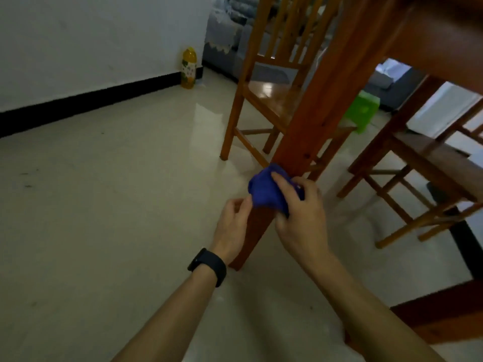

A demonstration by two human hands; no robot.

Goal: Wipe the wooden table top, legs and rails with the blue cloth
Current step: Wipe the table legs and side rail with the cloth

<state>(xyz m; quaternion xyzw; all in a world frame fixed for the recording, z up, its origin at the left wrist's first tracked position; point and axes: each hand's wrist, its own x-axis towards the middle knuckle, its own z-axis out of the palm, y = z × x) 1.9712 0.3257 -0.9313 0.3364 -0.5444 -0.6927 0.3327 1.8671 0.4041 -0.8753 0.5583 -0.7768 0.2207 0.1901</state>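
Observation:
A thick wooden table leg (308, 121) slants down from the table top (444, 27) at the upper right to the tiled floor. The blue cloth (264, 190) is bunched against the leg's lower part. My right hand (300, 212) grips the cloth, fingers curled over it and round the leg. My left hand (234, 226), with a black band on its wrist, pinches the cloth's left edge beside the leg. The leg's foot stands on the floor just below my hands.
A wooden chair (264, 82) stands behind the leg, another chair (418, 163) to the right. A green plastic stool (362, 109) sits under the table. A yellow bottle (188, 67) stands by the white wall. Open tiled floor (104, 205) spreads to the left.

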